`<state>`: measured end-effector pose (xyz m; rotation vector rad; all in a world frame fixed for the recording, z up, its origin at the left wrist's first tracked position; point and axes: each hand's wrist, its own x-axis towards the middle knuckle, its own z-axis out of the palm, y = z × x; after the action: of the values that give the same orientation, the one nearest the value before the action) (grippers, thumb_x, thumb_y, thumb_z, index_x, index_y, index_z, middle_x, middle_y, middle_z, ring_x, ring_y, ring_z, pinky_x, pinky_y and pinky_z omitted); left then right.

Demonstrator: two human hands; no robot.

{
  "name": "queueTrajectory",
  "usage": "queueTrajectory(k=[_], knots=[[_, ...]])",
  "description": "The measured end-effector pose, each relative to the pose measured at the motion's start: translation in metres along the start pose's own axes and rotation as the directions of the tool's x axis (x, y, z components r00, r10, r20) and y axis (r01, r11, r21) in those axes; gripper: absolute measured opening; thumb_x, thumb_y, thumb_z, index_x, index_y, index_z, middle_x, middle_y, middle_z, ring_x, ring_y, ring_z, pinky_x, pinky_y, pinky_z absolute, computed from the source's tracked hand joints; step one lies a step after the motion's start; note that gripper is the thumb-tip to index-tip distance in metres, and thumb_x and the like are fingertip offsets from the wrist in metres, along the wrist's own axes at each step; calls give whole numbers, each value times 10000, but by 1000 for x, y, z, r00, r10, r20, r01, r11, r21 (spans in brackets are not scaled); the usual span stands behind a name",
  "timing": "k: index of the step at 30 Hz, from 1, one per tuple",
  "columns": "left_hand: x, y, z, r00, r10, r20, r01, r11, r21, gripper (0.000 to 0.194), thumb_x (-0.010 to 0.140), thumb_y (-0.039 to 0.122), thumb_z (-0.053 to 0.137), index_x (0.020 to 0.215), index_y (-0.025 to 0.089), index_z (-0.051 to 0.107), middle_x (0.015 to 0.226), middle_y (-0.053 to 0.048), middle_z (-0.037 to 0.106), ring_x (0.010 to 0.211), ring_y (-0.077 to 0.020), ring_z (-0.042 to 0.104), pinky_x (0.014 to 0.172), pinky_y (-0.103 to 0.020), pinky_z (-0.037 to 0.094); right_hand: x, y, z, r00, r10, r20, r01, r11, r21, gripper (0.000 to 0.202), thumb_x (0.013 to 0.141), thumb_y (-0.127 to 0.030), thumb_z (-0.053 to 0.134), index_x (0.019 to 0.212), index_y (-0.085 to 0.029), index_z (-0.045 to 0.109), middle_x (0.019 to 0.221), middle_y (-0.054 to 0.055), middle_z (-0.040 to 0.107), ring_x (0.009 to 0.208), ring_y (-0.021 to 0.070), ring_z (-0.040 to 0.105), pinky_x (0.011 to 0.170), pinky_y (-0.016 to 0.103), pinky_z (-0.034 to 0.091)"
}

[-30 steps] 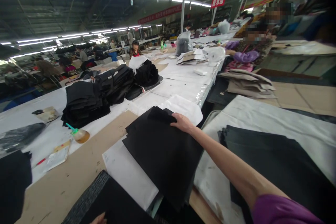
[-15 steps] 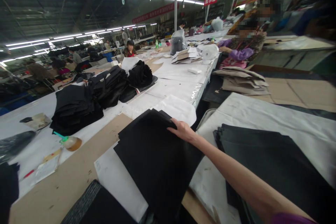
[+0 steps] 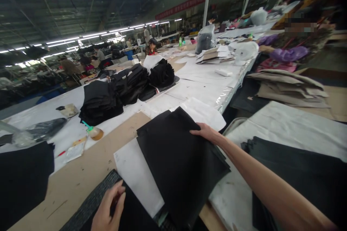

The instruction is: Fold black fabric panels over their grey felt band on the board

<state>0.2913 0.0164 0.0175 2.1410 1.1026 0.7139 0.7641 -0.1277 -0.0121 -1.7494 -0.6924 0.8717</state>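
My right hand (image 3: 207, 132) grips the right edge of the flat black sheets (image 3: 179, 158), its fingers bent over their upper corner. Those sheets lie partly over a white sheet (image 3: 135, 168), slightly fanned out of line. At the lower left, my left hand (image 3: 110, 205) hovers over or touches a thick black stack (image 3: 132, 209) whose layered edge shows grey. Its fingers are half curled, thumb apart, with nothing visible between them. Under my right forearm's far side lies another pile of black sheets (image 3: 292, 162) on a white-covered surface.
Black bundles (image 3: 100, 103) sit across the white table (image 3: 200, 86). A drink container with a green straw (image 3: 94, 133) stands by the brown board (image 3: 81, 173). More black material (image 3: 24, 177) lies left. Beige pieces (image 3: 292, 88) and a co-worker in purple sleeves (image 3: 288, 54) are at right.
My left hand has come into view at the lower left, by the thick stack. The view has swung left, shifting the scene rightward. My right hand stays at the black sheets' edge.
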Motion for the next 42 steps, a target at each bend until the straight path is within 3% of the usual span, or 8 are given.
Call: queueTrajectory(k=[8, 14, 16, 19, 23, 28, 36, 42], knots=[[88, 32, 65, 981, -41, 189, 98, 948, -302, 530, 859, 501, 583, 1292, 201, 532, 1169, -111, 672, 1036, -227, 631, 945, -359, 503, -8, -6, -7, 985, 123, 119, -155, 935, 319, 418, 668, -330, 808, 1028, -159, 682, 1016, 125, 755, 897, 306, 730, 792, 394, 626], [116, 30, 98, 982, -65, 179, 114, 955, -275, 618, 835, 551, 565, 1320, 179, 478, 1234, -146, 639, 1008, -233, 633, 915, -375, 502, -4, 7, -17, 985, 153, 76, -170, 922, 348, 390, 706, -361, 751, 1038, -181, 652, 999, 113, 755, 891, 294, 733, 786, 404, 625], [122, 29, 105, 978, -61, 198, 106, 968, -226, 639, 836, 551, 550, 1336, 166, 452, 1242, -152, 635, 973, -231, 643, 906, -380, 500, 0, 8, -19, 990, 123, 74, -138, 953, 269, 369, 749, -392, 698, 1053, -189, 649, 1010, 104, 754, 901, 283, 732, 778, 392, 622], [131, 31, 113, 977, -59, 207, 86, 989, -122, 635, 839, 542, 528, 1331, 149, 445, 1206, -150, 652, 869, -227, 648, 882, -398, 493, 6, 2, -21, 998, 33, 46, -31, 998, -61, 341, 801, -376, 619, 1079, -182, 653, 1001, 85, 754, 882, 256, 730, 751, 360, 610], [148, 36, 121, 971, -106, 213, 127, 988, -88, 633, 807, 507, 580, 1299, 127, 464, 1087, -128, 683, 788, -226, 659, 825, -385, 499, 14, -6, -21, 998, -37, -45, 20, 939, -345, 284, 755, -282, 666, 1017, -173, 663, 968, 70, 738, 904, 250, 699, 801, 363, 570], [159, 36, 135, 935, -267, 232, 313, 930, -193, 669, 781, 499, 650, 1297, 128, 441, 1049, -116, 675, 642, -159, 657, 613, -297, 504, 13, 2, -13, 965, -154, -214, -8, 794, -607, 312, 754, -320, 724, 1003, -151, 644, 1238, 171, 600, 1207, 357, 528, 969, 453, 448], [164, 51, 135, 895, -319, 311, 395, 891, -223, 560, 725, 528, 711, 1071, 115, 557, 864, -75, 674, 442, -104, 536, 370, -229, 323, 10, 11, -10, 952, -184, -244, -43, 710, -703, 309, 827, -391, 689, 1005, -151, 612, 1140, 156, 613, 1091, 308, 583, 879, 371, 458], [165, 55, 136, 924, -243, 294, 307, 932, -195, 431, 674, 492, 797, 882, 154, 628, 706, -68, 676, 576, -193, 642, 481, -273, 458, 15, 15, -14, 953, -110, -283, -79, 811, -580, 526, 770, -403, 733, 1190, -137, 561, 962, 111, 684, 889, 273, 664, 751, 340, 488]])
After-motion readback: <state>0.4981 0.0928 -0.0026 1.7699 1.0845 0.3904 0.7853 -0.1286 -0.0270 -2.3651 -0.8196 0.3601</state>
